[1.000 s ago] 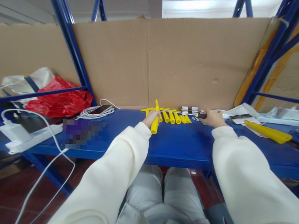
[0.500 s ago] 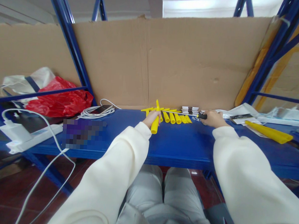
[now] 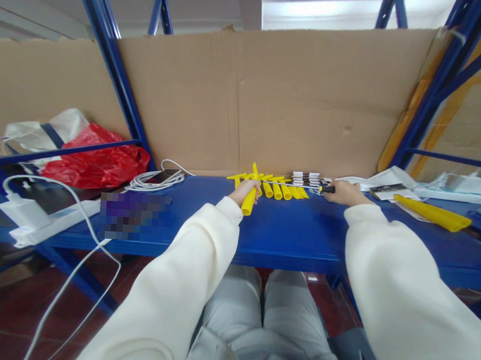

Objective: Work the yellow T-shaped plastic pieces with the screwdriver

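My left hand (image 3: pixel 243 191) is closed around a yellow plastic handle piece (image 3: pixel 249 201) that stands tilted on the blue shelf (image 3: pixel 286 231). My right hand (image 3: pixel 345 193) grips a screwdriver (image 3: pixel 301 186) by its dark handle, its thin shaft pointing left toward the held yellow piece. Between the hands lies a row of several yellow plastic pieces (image 3: pixel 280 189) against the cardboard backing (image 3: pixel 302 97). A small stack of black-and-white parts (image 3: pixel 304 178) sits just behind the screwdriver shaft.
A coiled white cable with a phone (image 3: pixel 159 178) lies at left, beside a red plastic bag (image 3: pixel 97 160) and a white power strip (image 3: pixel 38 216). At right are a long yellow piece (image 3: pixel 432 212) and white papers (image 3: pixel 387 183). Blue rack posts (image 3: pixel 116 74) flank the shelf.
My right hand with the screwdriver has drawn slightly to the right. My left hand and its yellow piece have hardly moved.
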Tool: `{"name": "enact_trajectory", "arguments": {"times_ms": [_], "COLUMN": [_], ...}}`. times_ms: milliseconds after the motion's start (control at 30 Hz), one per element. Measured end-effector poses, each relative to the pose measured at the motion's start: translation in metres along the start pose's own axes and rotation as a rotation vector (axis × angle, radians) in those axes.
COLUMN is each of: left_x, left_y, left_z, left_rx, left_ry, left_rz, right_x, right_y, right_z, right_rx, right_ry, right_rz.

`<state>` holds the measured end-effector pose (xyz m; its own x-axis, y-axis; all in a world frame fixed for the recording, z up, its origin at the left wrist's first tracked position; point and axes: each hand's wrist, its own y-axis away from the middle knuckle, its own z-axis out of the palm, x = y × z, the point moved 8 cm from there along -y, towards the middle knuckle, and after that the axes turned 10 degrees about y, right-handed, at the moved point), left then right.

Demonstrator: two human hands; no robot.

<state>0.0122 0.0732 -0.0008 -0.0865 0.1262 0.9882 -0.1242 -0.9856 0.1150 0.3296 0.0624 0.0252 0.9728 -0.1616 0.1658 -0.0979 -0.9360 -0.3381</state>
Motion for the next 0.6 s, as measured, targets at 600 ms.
{"name": "enact_trajectory", "arguments": {"times_ms": [600], "left_x": [-0.0039], "left_y": [0.0009], "left_z": [0.0009], "left_rx": [-0.025], "left_ry": [-0.008], "left_rz": [-0.038], "right_x": [0.001], "right_y": [0.0017], "right_z": [-0.0003], "right_rx": [-0.015], "right_ry": [0.006], "right_rz": [0.023]}}
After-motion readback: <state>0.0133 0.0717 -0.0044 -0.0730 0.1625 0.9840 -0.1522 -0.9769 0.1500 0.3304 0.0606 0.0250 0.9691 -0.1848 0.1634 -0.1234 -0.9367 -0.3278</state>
